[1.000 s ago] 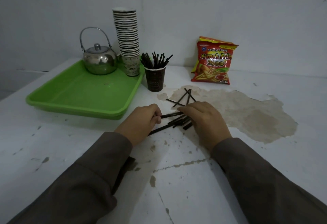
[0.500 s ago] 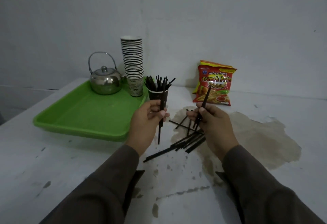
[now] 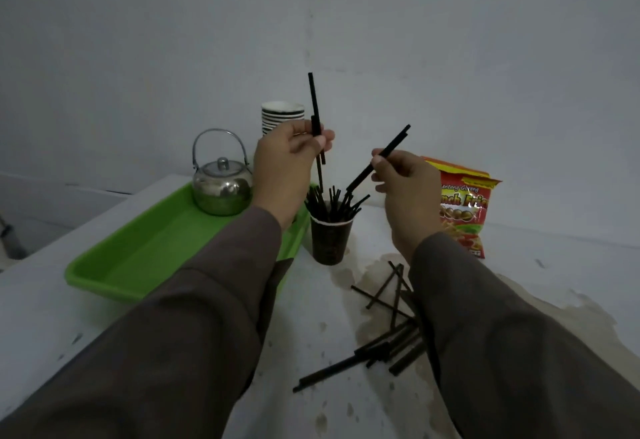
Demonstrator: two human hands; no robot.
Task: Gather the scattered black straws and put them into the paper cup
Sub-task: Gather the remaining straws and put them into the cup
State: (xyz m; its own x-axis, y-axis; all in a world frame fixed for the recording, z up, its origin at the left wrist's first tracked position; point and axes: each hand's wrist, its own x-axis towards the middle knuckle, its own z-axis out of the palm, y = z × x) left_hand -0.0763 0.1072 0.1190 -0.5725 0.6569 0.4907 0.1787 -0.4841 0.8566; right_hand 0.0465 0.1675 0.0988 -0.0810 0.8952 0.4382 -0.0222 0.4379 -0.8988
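Note:
A dark paper cup (image 3: 330,242) stands on the white table beside the tray, with several black straws sticking out of it. My left hand (image 3: 285,168) is raised above the cup and pinches upright black straws (image 3: 314,102) whose lower ends hang over the cup's mouth. My right hand (image 3: 407,189) is to the right of the cup and grips slanted black straws (image 3: 388,152), their lower ends pointing down toward the cup. Several loose straws (image 3: 384,348) lie scattered on the stained table in front of the cup, partly hidden by my right sleeve.
A green tray (image 3: 145,258) sits at the left, holding a steel kettle (image 3: 221,189) and a stack of paper cups (image 3: 282,116) behind my left hand. A red snack bag (image 3: 462,206) leans against the wall at the right. A brown stain (image 3: 571,310) covers the table's right part.
Both hands rose from the table, each with straws picked out of the pile, and moved up over the cup. The camera tilted upward.

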